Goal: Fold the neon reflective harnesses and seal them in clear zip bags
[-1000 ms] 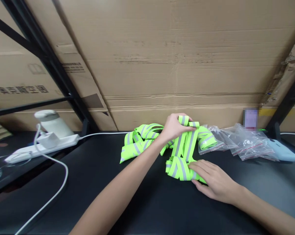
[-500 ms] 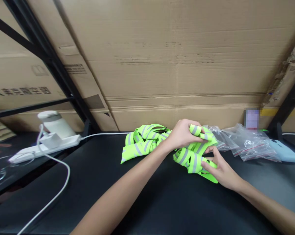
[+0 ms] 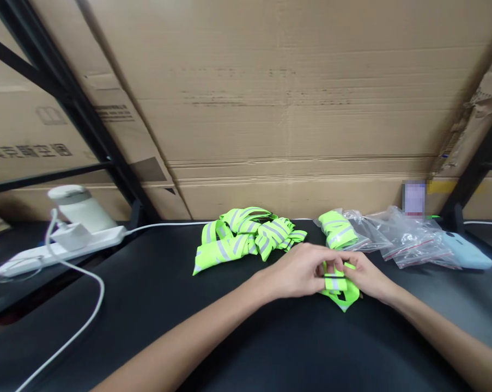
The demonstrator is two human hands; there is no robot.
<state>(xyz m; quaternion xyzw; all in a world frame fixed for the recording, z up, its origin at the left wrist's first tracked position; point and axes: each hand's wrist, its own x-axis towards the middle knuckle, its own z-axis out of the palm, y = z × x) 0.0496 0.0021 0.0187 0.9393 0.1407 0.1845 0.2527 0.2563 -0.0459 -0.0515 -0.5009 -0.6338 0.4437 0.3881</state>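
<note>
A neon-green reflective strap (image 3: 336, 284) with grey stripes is partly folded between my two hands, low over the black table. My left hand (image 3: 305, 269) is closed on its left side, thumb in front and fingers behind. My right hand (image 3: 366, 276) pinches the strap's upper right part, its fingertips close to those of the left. A loop of the strap hangs below the fingers. To the left, a loose pile of similar reflective straps (image 3: 237, 239) lies tangled. Behind my hands rests a folded green strap bundle (image 3: 338, 228), at the edge of clear plastic bags.
Clear zip bags (image 3: 413, 239) lie at the back right beside a light-blue phone-like object (image 3: 468, 251). On the left are a white power strip (image 3: 94, 245), a pale bottle (image 3: 84, 207) and a white cable (image 3: 101, 299). Cardboard (image 3: 246, 125) stands behind, with black metal frame bars (image 3: 94, 128).
Both hands have moved toward me, drawing one strap away from the pile. The strap between them is now more compact. The folded bundle by the bags has come into fuller view.
</note>
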